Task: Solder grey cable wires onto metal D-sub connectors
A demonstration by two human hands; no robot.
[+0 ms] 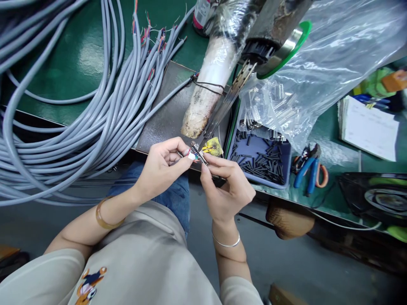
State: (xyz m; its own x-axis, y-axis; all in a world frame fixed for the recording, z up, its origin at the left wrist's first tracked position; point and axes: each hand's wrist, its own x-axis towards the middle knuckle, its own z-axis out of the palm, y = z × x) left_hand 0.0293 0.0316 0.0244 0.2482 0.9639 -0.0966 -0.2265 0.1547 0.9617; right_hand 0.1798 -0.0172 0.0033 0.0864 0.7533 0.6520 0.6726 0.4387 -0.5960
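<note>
My right hand (228,186) pinches a small metal multi-pin connector (200,157) between thumb and fingertips. My left hand (165,165) is closed with thumb and forefinger together at thin coloured wires (194,156) by the connector's pins. The wires are mostly hidden by my fingertips. Just above the connector points the long metal tip (219,112) of what looks like a fixed soldering iron. Whether it touches the pins I cannot tell. Behind the connector lies a yellow sponge (216,146).
Grey cables (104,135) with stripped ends heap on the left. A plastic-wrapped post (208,84) stands in front. To the right are a blue tray (280,180) of short black tubes, a bag of connectors (273,99), pliers (308,169) and a paper pad (369,127).
</note>
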